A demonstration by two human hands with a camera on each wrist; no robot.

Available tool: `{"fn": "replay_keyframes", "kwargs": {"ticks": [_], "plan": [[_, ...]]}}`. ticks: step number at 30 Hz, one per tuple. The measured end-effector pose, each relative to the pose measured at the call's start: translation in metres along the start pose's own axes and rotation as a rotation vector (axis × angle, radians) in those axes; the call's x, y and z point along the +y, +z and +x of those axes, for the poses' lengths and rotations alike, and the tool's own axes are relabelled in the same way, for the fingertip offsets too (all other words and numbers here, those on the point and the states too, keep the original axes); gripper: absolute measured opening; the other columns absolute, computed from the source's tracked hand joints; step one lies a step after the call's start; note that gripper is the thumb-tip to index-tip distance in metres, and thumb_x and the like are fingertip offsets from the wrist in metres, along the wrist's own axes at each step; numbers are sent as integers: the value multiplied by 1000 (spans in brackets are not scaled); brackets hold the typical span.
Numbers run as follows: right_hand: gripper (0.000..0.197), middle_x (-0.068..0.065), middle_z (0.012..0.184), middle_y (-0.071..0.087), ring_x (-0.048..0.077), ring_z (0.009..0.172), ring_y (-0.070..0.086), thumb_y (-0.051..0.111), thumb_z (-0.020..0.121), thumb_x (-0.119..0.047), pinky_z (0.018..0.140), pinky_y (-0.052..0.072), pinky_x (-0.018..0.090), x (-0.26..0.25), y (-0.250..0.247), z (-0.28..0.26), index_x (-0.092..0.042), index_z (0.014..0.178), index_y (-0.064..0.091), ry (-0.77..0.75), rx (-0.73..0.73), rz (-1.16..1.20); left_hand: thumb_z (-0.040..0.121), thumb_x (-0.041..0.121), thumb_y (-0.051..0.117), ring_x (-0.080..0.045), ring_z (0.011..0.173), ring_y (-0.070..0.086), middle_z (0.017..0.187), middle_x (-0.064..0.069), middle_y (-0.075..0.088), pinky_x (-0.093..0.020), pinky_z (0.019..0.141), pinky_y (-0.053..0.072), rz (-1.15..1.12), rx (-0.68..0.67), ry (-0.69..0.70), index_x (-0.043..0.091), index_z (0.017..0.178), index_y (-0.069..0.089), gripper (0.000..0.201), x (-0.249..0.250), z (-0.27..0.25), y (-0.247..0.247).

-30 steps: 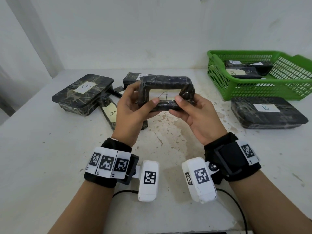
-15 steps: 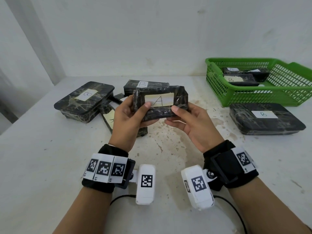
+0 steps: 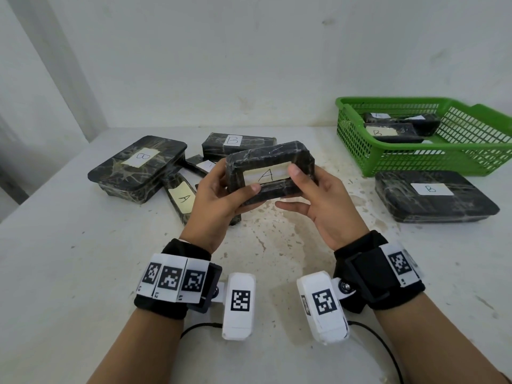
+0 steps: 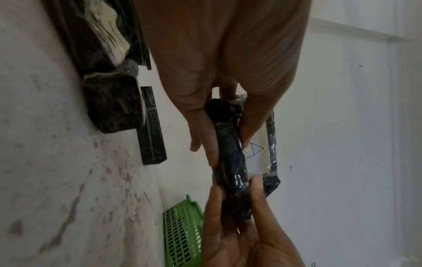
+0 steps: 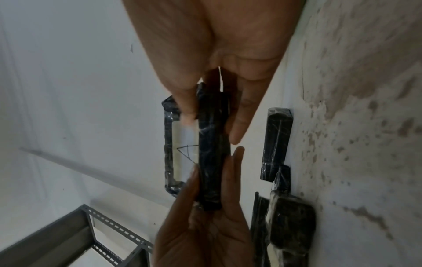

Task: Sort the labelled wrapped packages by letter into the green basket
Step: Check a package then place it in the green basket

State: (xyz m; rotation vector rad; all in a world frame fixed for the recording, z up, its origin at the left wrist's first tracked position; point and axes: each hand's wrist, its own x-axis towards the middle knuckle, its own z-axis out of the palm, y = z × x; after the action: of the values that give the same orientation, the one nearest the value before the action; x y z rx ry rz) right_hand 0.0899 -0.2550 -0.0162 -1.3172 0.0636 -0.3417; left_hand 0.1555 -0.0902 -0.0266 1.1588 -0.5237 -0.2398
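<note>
Fingers: both hands pinch the "A" package (image 3: 270,173), thumbs on its labelled face, other fingers behind.
Left hand (image 3: 219,202): grips the left end.
Right hand (image 3: 322,202): grips the right end, thumb at the label's edge.
Package: held above the counter (image 3: 83,273), label facing the person.
Green basket (image 3: 415,159): well to the right, wrapped packages already inside; one reads B.
Doing it well: probably hand it over to the right hand, keep the letter visible, and lay it beside matching letters, apart from the B.

Green basket (image 3: 415,159) cut off at right edge; rear package's label (image 3: 380,115) inside unreadable.
</note>
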Motion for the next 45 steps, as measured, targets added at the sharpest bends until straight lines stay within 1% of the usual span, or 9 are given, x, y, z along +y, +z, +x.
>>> {"fn": "replay_keyframes", "kwargs": {"ticks": [6, 12, 16, 21, 24, 30, 38, 43, 45], "plan": [[19, 13, 100, 71, 21, 86, 73, 61, 94, -13, 66, 60, 28, 2, -2, 0, -2, 109, 67, -52, 54, -37, 86, -13, 62, -28, 98, 72, 105, -8, 70, -33, 73, 60, 16, 2, -9, 12, 114, 59, 37, 1, -1, 2], [50, 2, 106, 75, 17, 99, 71, 58, 81, -49, 72, 60, 32, -8, 0, -2, -14, 116, 67, 106, -57, 17, 80, -13, 69, -28, 104, 71, 111, -11, 71, -36, 80, 60, 17, -18, -39, 11, 117, 59, 45, -1, 1, -2], [61, 5, 113, 73, 19, 105, 70, 56, 77, -57, 77, 59, 30, -9, 2, -2, -14, 121, 66, 114, -29, 32, 70, -2, 73, -27, 110, 67, 111, -9, 72, -38, 94, 55, 97, -53, -17, 12, 118, 60, 52, -1, 1, -2], [27, 12, 110, 72, 19, 100, 71, 60, 95, -25, 78, 58, 29, -3, -2, 0, -7, 113, 67, 44, 66, 38, 72, 29, 75, -26, 117, 64, 124, -11, 67, -38, 96, 54, 59, -69, -31, 15, 127, 57, 60, 2, 1, -1], [26, 14, 113, 70, 17, 99, 71, 62, 94, -24, 81, 58, 30, 0, -3, 1, -8, 113, 68, 43, 57, -1, 88, 44, 61, -22, 119, 63, 130, -10, 64, -36, 92, 56, 57, -41, -87, 14, 131, 57, 53, 3, 0, 3], [61, 4, 111, 73, 17, 107, 69, 54, 73, -65, 87, 58, 34, 1, 4, -1, -20, 113, 67, 86, -1, -40, 104, 23, 43, -17, 103, 69, 105, -4, 71, -35, 85, 58, 152, 30, -65, 16, 106, 65, 23, 1, 0, 4], [31, 9, 104, 74, 22, 101, 71, 53, 97, -36, 78, 60, 36, 4, 5, -3, -11, 106, 68, 3, 58, -31, 89, 38, 53, -19, 98, 70, 100, -7, 72, -41, 89, 58, 187, 0, -14, 13, 100, 65, 30, 5, -3, 8], [57, 9, 113, 72, 20, 108, 69, 52, 83, -57, 81, 59, 34, 2, 7, -4, -12, 115, 66, 78, -7, -14, 101, 27, 52, -26, 99, 70, 99, -14, 71, -51, 92, 56, 283, 45, 55, 17, 93, 66, 18, 2, -2, 7], [49, 6, 108, 73, 19, 105, 70, 53, 87, -53, 79, 59, 33, 2, 7, -4, -13, 110, 67, 60, 17, -22, 99, 33, 55, -27, 100, 69, 98, -12, 72, -51, 92, 56, 295, 35, 65, 23, 90, 68, 18, 2, -2, 7]]}}
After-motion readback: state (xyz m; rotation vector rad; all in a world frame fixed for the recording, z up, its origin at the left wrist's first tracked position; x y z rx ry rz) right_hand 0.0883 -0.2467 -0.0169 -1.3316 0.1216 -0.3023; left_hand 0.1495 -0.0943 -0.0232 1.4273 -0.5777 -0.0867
